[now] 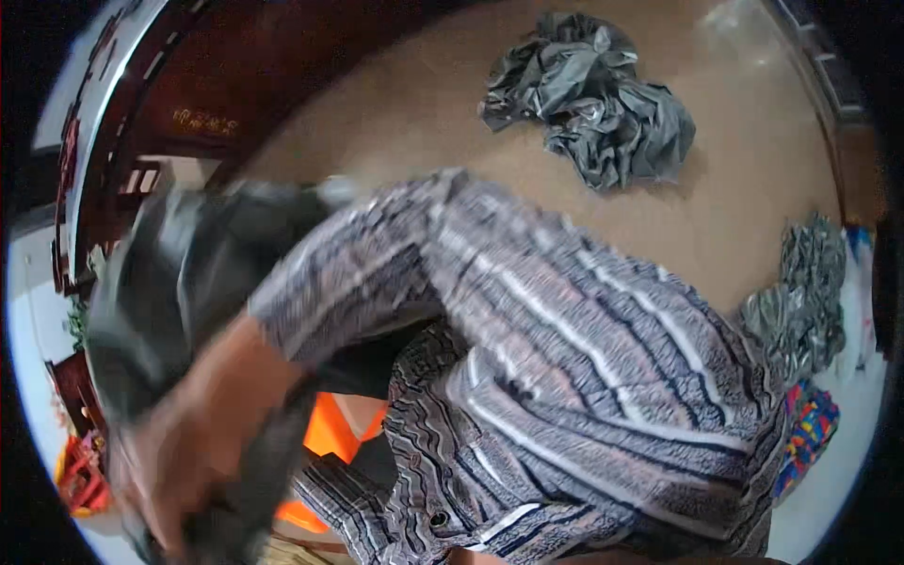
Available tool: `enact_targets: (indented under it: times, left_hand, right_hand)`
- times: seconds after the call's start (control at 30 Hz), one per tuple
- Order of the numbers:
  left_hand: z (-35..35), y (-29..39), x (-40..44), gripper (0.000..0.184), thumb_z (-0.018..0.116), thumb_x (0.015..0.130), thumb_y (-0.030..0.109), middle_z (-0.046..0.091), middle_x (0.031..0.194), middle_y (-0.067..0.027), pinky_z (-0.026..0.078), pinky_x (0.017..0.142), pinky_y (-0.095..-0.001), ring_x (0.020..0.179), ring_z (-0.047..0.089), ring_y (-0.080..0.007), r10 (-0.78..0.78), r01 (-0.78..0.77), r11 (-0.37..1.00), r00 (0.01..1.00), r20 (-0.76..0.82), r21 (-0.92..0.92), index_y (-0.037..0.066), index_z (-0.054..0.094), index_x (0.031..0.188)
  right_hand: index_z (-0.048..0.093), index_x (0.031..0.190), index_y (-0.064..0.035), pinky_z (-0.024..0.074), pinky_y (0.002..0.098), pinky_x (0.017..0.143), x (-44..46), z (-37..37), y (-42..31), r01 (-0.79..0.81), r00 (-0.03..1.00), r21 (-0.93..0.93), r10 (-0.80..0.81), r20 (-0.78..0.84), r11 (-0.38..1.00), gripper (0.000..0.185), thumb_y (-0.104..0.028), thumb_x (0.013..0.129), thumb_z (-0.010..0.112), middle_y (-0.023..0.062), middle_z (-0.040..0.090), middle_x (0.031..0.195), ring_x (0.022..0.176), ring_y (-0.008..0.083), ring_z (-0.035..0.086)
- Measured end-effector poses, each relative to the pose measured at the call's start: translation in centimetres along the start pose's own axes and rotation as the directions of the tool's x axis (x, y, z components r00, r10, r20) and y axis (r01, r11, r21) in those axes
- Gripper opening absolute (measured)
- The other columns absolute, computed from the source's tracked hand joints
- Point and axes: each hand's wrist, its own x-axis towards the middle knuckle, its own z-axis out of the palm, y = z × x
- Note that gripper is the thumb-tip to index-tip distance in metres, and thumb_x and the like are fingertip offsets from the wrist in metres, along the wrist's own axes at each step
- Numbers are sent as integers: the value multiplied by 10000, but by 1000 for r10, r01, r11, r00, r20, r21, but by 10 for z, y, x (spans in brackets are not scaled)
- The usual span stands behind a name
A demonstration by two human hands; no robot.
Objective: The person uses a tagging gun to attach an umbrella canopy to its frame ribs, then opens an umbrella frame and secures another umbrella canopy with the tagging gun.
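My right arm, in a striped sleeve, reaches across my body to the left. At the lower left my right hand [193, 438], smeared by motion, is closed on a dark grey-green sheet of material [179, 273]. This sheet is bulky and folded and hangs around the hand; whether it is a bag or a garment I cannot tell. Below my arm shows a bright orange piece [334, 428], partly covered. A second striped cuff [348, 504] appears near the bottom, but my left hand is out of sight.
A crumpled dark grey heap [603, 104] lies on the brown surface [405, 122]. Another grey crumpled piece [800, 301] is at the right, above a multicoloured patterned item [808, 433]. Dark red-brown furniture [217, 66] stands upper left, and a red item [83, 476] lower left.
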Motion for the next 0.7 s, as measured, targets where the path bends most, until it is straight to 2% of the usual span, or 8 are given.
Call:
enact_targets:
  times: [0.03,0.07,0.2,0.43,0.53,0.67,0.7]
  left_hand:
    - [4,2,6,89,523,876,117,571,779,-23,437,689,-230,710,519,-95,7,-7,1000,1000,21,9,39,562,893]
    - [6,2,10,90,523,876,118,571,779,-23,437,689,-230,710,519,-95,5,-5,1000,999,38,16,39,562,893]
    - [1,-17,5,93,522,876,119,573,780,-24,438,691,-232,711,520,-97,-23,21,999,997,68,29,37,563,895]
    - [-11,-30,1,100,520,877,120,575,782,-26,440,693,-235,712,522,-99,-8,8,1000,1000,19,-5,34,565,899]
    - [8,-24,22,102,519,878,121,575,783,-27,441,694,-236,713,523,-99,65,-69,993,997,-47,-99,33,566,901]
    - [39,9,64,106,518,878,122,577,783,-28,442,696,-237,714,524,-101,205,-248,933,962,-178,-263,31,567,903]
    - [41,17,69,107,518,878,122,577,784,-28,442,696,-238,714,524,-101,233,-283,920,951,-202,-272,31,568,903]
  right_hand:
    - [643,942,-63,467,302,746,-4,-4,3,-25,1000,49,25,-2,998,267,-127,683,632,105,620,939,893,195,578]
    - [644,940,-62,467,304,743,-10,21,-29,-56,998,103,56,0,993,262,-132,687,632,104,622,933,890,193,579]
    - [648,931,-58,468,311,730,-37,72,-70,-183,983,347,176,52,920,247,-151,702,635,102,628,908,878,186,583]
    - [654,914,-51,468,324,707,-40,155,-85,-364,931,699,234,278,616,228,-184,729,639,99,638,866,858,174,590]
    - [657,907,-48,469,329,697,-32,190,-87,-482,872,735,178,456,477,225,-198,740,641,98,643,847,849,169,594]
    - [660,898,-44,469,337,684,-30,197,-77,-684,701,644,64,710,343,225,-218,755,644,96,649,823,837,162,598]
    - [661,895,-43,469,339,681,-28,173,-68,-717,666,628,34,745,302,226,-222,759,644,95,650,817,835,160,599]
